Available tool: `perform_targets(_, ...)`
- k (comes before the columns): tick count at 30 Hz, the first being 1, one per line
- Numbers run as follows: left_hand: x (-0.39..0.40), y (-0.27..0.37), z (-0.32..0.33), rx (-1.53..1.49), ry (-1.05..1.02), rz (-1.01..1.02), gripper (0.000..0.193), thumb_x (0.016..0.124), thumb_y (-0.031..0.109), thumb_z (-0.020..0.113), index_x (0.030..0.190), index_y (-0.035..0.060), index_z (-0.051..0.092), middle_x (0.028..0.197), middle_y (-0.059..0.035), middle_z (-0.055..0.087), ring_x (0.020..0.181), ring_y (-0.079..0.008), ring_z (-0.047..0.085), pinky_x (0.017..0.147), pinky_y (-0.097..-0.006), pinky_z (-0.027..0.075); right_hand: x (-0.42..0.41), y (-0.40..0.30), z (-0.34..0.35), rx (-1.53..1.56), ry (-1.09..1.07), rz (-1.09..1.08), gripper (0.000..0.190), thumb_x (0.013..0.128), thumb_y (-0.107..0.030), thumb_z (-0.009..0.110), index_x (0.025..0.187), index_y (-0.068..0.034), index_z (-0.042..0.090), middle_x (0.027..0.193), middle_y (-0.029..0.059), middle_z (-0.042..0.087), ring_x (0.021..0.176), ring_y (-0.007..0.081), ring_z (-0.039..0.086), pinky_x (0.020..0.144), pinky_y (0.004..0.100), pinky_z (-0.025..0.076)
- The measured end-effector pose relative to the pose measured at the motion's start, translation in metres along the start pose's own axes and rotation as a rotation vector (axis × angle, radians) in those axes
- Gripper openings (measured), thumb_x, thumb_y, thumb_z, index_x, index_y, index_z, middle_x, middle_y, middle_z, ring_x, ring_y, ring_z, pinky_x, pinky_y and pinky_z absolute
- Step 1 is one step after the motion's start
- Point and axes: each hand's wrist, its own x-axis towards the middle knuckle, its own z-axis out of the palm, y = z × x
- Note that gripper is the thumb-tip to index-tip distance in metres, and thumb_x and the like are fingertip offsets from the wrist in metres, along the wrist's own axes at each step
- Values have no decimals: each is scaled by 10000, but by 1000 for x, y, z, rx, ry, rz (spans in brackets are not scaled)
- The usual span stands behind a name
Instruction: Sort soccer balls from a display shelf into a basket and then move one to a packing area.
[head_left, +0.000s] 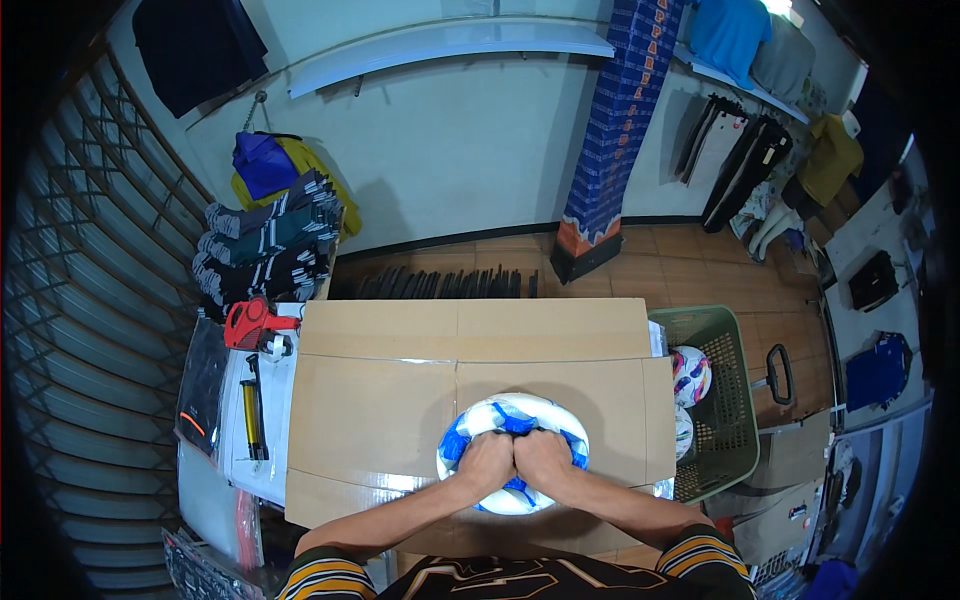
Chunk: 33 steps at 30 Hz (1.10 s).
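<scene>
A deflated white-and-blue ball (551, 412) lies on a flattened cardboard sheet (367, 420) spread over the table before me. My left hand (486, 459), closed into a fist, presses on the middle of the ball. Beside it, my right hand (543, 456) is also a fist, its knuckles against those of the left. The ball's surface is sunken under both fists, and its rim bulges around them. Whether the fingers pinch any of the ball's material is hidden.
On the left side lie a yellow and black hand pump (253, 412), a red price-label gun (255, 324) and piled socks (277, 240). At the right stands a green plastic basket (724, 420) with balls (690, 375). A patterned pillar (619, 120) rises beyond the table.
</scene>
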Motion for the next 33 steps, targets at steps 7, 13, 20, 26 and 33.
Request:
perform_targets(7, 1, -3, 5, 4, 10, -5, 175, 646, 96, 705, 699, -68, 673, 743, -269, 646, 714, -409, 654, 703, -459, 537, 2, 3, 7, 39, 9, 8, 138, 676, -139, 654, 711, -18, 709, 714, 214, 670, 640, 339, 682, 603, 447, 554)
perform_targets(13, 1, -3, 3, 0, 9, 22, 168, 654, 99, 697, 701, -61, 677, 744, -269, 646, 712, -404, 656, 699, -458, 539, 1, 2, 5, 43, 27, 3, 135, 671, -138, 653, 703, -19, 708, 699, 213, 667, 632, 339, 682, 599, 448, 554)
perform_targets(20, 1, -5, 7, -4, 26, 22, 173, 655, 103, 697, 702, -62, 676, 743, -266, 648, 710, -403, 656, 701, -460, 538, 1, 3, 9, 46, 50, -1, 136, 661, -143, 658, 696, -20, 707, 692, 213, 665, 623, 339, 681, 590, 448, 553)
perform_targets(26, 1, -4, 7, -10, 22, 10, 185, 653, 100, 699, 718, -72, 676, 749, -275, 646, 718, -407, 658, 708, -462, 538, 1, 3, 8, 39, 40, 6, 133, 660, -142, 660, 691, -22, 706, 690, 210, 666, 620, 334, 681, 590, 447, 553)
perform_targets(33, 1, -3, 3, -9, 17, 10, 195, 660, 108, 705, 719, -76, 675, 746, -277, 644, 718, -412, 655, 706, -465, 537, 0, 2, 6, 8, 43, -7, 136, 717, -124, 615, 680, -37, 712, 706, 189, 678, 627, 306, 687, 567, 419, 553)
